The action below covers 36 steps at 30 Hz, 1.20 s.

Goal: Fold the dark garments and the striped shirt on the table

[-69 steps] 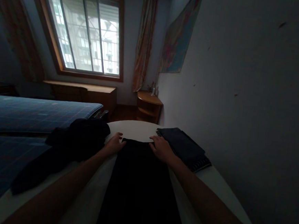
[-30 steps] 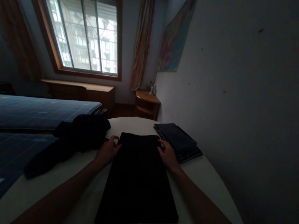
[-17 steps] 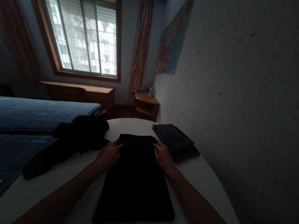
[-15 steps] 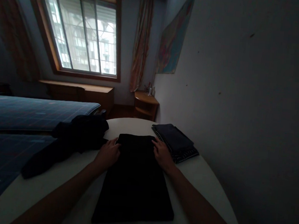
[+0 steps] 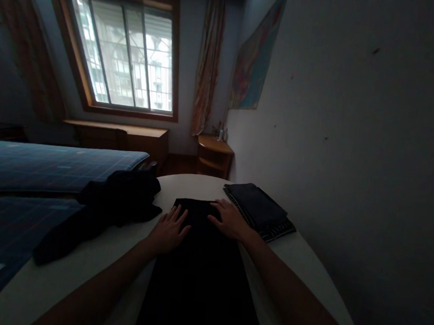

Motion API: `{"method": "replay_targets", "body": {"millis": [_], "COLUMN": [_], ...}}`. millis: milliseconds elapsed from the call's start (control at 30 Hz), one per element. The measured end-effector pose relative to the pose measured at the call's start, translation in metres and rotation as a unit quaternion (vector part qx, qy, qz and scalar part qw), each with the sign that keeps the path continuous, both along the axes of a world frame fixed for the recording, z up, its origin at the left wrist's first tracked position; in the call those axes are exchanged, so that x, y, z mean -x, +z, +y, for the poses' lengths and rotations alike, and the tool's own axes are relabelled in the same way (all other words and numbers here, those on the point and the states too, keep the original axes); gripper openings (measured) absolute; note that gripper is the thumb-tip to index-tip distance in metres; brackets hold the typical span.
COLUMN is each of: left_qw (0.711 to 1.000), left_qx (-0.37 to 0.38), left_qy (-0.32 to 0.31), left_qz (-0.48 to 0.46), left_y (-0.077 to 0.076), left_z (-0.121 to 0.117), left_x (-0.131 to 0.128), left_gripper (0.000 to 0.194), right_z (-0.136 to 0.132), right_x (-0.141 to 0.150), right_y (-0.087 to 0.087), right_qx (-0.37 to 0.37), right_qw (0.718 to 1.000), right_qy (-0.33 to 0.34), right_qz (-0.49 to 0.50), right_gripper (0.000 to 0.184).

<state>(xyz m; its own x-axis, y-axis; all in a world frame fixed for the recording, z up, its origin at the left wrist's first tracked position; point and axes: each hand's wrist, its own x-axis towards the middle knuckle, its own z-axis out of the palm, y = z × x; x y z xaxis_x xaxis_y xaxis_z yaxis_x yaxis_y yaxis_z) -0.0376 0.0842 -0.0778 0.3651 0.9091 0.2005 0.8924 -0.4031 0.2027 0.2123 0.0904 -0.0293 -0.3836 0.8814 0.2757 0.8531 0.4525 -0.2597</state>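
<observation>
A folded black garment [image 5: 200,281] lies flat and lengthwise on the round white table [image 5: 290,283], narrower at its far end. On its far left part rests my left hand [image 5: 169,230], palm down with the fingers spread. My right hand [image 5: 228,218] lies flat across the far right corner, fingers apart. Neither hand grips the cloth. The room is dim, so the kind of garment and its folds are hard to make out.
Left of my hands a crumpled dark garment [image 5: 116,199] lies on the table edge. Folded dark clothes [image 5: 257,204] are stacked at the right, near the wall. A bed with a blue checked cover [image 5: 59,167] stands beyond the table at the left.
Both hands have moved from the garment's far side edges inward onto its top, and their fingers have spread out flat. The view has shifted slightly.
</observation>
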Motion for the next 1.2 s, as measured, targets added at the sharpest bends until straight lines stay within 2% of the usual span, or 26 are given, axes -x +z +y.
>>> {"method": "replay_targets", "body": {"millis": [133, 300, 367, 500, 567, 667, 800, 867, 1067, 1200], "left_qw": [1.000, 0.998, 0.994, 0.972, 0.960, 0.946, 0.928, 0.918, 0.898, 0.890], "left_qx": [0.009, -0.013, -0.014, 0.036, 0.055, 0.061, 0.052, 0.047, 0.040, 0.029], "left_qy": [0.004, 0.046, 0.073, 0.149, 0.176, 0.192, 0.170, 0.150, 0.105, 0.094], "left_qz": [0.003, -0.048, -0.084, -0.180, -0.210, -0.253, -0.328, -0.363, -0.425, -0.444], "left_y": [-0.001, 0.000, 0.008, 0.025, 0.027, 0.022, 0.016, 0.016, 0.025, 0.032], "left_z": [-0.002, 0.003, 0.013, 0.047, 0.062, 0.074, 0.075, 0.074, 0.074, 0.077], "left_x": [-0.001, -0.002, -0.003, -0.003, -0.004, -0.005, -0.005, -0.004, -0.001, 0.003], "left_gripper": [0.067, 0.068, 0.065, 0.057, 0.054, 0.048, 0.040, 0.040, 0.047, 0.043], "right_z": [0.011, 0.020, 0.025, 0.032, 0.034, 0.038, 0.046, 0.051, 0.059, 0.062], "right_x": [0.015, 0.017, 0.015, 0.014, 0.015, 0.013, 0.005, 0.000, -0.009, -0.016], "right_y": [-0.005, -0.013, -0.010, -0.006, -0.009, -0.015, -0.019, -0.018, -0.013, -0.004], "right_qx": [0.053, 0.075, 0.078, 0.063, 0.045, 0.021, 0.011, 0.019, 0.049, 0.059], "right_qw": [0.998, 0.997, 0.997, 0.998, 0.999, 0.997, 0.989, 0.986, 0.981, 0.982], "right_qy": [0.015, 0.026, 0.027, 0.004, -0.007, -0.044, -0.125, -0.145, -0.144, -0.107], "right_qz": [-0.017, -0.014, -0.006, 0.010, 0.026, 0.056, 0.076, 0.084, 0.123, 0.140], "right_gripper": [0.065, 0.060, 0.053, 0.044, 0.040, 0.038, 0.038, 0.035, 0.031, 0.027]}}
